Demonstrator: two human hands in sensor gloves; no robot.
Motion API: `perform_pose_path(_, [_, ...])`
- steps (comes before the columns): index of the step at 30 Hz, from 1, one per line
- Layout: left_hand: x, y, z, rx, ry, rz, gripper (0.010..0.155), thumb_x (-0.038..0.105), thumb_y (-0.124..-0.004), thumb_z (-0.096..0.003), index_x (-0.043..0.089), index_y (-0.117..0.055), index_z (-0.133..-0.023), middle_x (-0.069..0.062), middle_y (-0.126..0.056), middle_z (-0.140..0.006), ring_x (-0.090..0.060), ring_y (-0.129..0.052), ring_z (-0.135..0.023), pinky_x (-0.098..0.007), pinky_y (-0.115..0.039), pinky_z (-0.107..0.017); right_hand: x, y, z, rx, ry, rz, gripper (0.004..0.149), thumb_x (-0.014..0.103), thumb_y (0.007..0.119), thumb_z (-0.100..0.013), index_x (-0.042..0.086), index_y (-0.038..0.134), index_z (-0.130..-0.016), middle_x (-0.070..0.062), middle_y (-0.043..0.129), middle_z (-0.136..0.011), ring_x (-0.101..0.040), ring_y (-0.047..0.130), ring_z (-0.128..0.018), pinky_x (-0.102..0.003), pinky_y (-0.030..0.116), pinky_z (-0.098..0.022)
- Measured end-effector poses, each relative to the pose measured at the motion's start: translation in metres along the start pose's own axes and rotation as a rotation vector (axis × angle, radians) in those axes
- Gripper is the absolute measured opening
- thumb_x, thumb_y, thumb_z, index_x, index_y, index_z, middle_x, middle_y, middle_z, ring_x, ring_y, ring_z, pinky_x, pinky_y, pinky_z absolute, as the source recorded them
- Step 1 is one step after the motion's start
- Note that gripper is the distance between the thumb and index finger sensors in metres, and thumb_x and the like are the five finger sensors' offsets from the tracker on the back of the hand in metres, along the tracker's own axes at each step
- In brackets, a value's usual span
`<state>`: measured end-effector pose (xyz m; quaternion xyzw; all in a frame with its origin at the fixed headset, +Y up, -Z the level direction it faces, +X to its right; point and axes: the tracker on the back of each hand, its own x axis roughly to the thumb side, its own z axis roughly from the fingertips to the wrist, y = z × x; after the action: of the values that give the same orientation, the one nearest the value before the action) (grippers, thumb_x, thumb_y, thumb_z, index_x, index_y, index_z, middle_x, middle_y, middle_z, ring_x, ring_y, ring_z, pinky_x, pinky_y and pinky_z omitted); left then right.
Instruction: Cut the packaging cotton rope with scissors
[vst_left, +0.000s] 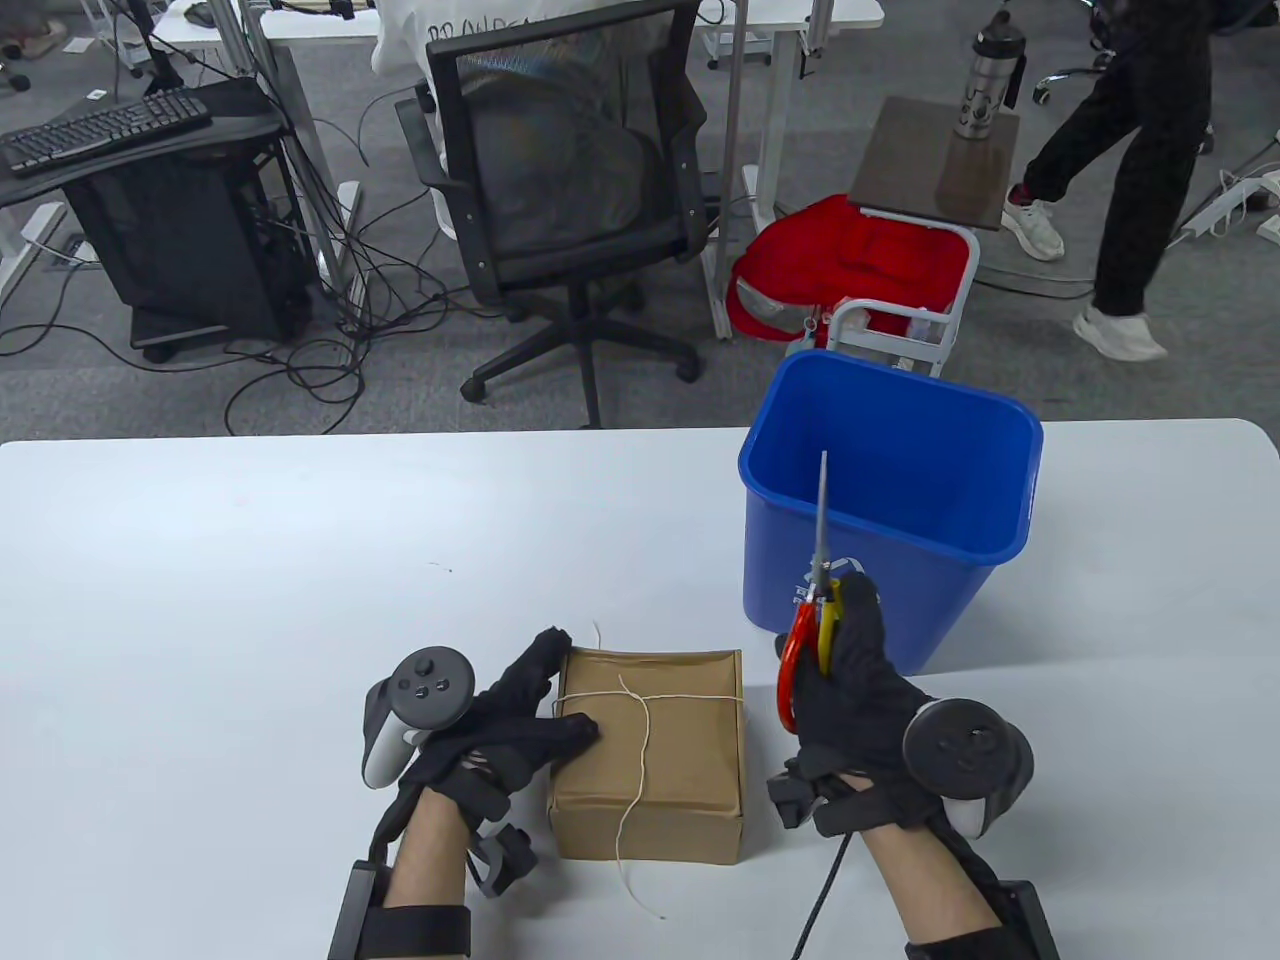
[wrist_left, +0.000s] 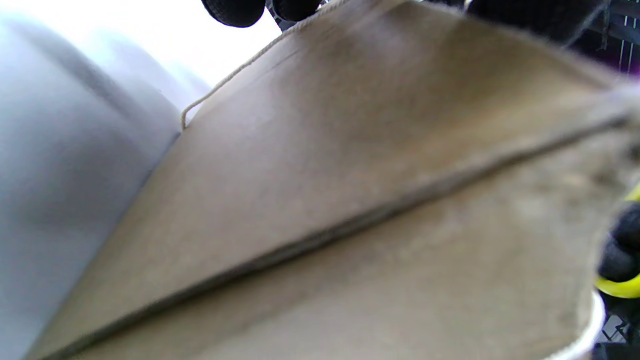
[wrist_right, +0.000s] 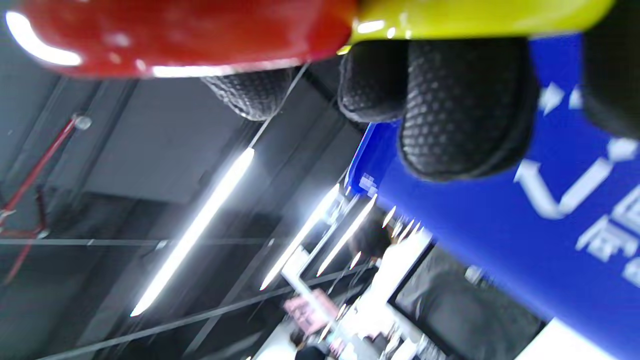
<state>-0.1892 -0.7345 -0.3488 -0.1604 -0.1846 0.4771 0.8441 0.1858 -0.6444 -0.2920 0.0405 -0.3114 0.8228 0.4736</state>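
Note:
A brown cardboard box (vst_left: 690, 770) lies near the table's front edge, tied crosswise with thin white cotton rope (vst_left: 645, 735); a loose rope end trails off its front. My left hand (vst_left: 530, 715) grips the box's left side, thumb across the top and fingers at the far left corner. The left wrist view shows the box (wrist_left: 350, 175) close up with the rope (wrist_left: 225, 80) along its edge. My right hand (vst_left: 855, 650) holds red-and-yellow-handled scissors (vst_left: 820, 540) to the right of the box, blades together and pointing away. The red handle (wrist_right: 175, 35) and yellow handle (wrist_right: 475, 17) fill the right wrist view's top.
A blue bin (vst_left: 950, 520) stands on the table just behind my right hand, also seen as the blue bin (wrist_right: 500, 225) in the right wrist view. Beyond the table edge are an office chair (vst_left: 570, 170), a red bag (vst_left: 850, 260) and a walking person (vst_left: 1140, 170).

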Motion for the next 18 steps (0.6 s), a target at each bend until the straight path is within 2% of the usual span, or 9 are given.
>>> perform_pose_path(5, [0.0, 0.0, 0.0, 0.0, -0.003, 0.004, 0.093, 0.047, -0.087, -0.0558, 0.021, -0.022, -0.117, -0.031, -0.028, -0.117, -0.061, -0.039, -0.106, -0.08, -0.034, -0.068, -0.017, -0.029, 0.0, -0.162, 0.131, 0.053, 0.076, 0.031, 0.076, -0.053, -0.002, 0.027, -0.102, -0.023, 0.084, -0.067, -0.038, 0.097, -0.028, -0.066, 0.088, -0.015])
perform_pose_path(10, [-0.001, -0.001, -0.001, -0.003, -0.006, 0.012, 0.093, 0.046, -0.086, -0.0561, 0.021, -0.022, -0.117, -0.031, -0.028, -0.117, -0.061, -0.039, -0.106, -0.08, -0.034, -0.068, -0.033, -0.048, 0.004, -0.25, 0.287, 0.11, 0.077, 0.031, 0.073, -0.053, -0.003, 0.023, -0.101, -0.024, 0.08, -0.069, -0.037, 0.097, -0.027, -0.064, 0.089, -0.013])
perform_pose_path(14, [-0.001, -0.001, -0.001, -0.004, -0.008, 0.022, 0.093, 0.046, -0.086, -0.0561, 0.021, -0.021, -0.117, -0.031, -0.028, -0.117, -0.061, -0.039, -0.106, -0.08, -0.034, -0.069, -0.048, -0.057, 0.009, -0.251, 0.438, 0.169, 0.076, 0.032, 0.071, -0.054, -0.003, 0.023, -0.101, -0.024, 0.081, -0.069, -0.036, 0.098, -0.027, -0.063, 0.09, -0.012])
perform_pose_path(17, [-0.001, -0.001, -0.001, -0.003, -0.008, 0.021, 0.093, 0.046, -0.086, -0.0562, 0.021, -0.021, -0.117, -0.031, -0.028, -0.117, -0.061, -0.039, -0.106, -0.08, -0.034, -0.068, -0.062, -0.059, 0.01, -0.207, 0.536, 0.211, 0.077, 0.032, 0.072, -0.054, -0.004, 0.025, -0.102, -0.024, 0.081, -0.068, -0.035, 0.098, -0.026, -0.062, 0.09, -0.011])
perform_pose_path(18, [-0.001, -0.001, -0.001, -0.003, -0.009, 0.022, 0.092, 0.046, -0.086, -0.0562, 0.021, -0.022, -0.117, -0.031, -0.028, -0.117, -0.061, -0.039, -0.106, -0.08, -0.034, -0.068, -0.071, -0.058, 0.01, -0.167, 0.61, 0.247, 0.077, 0.033, 0.073, -0.053, -0.004, 0.026, -0.102, -0.024, 0.082, -0.068, -0.034, 0.098, -0.025, -0.061, 0.09, -0.011])
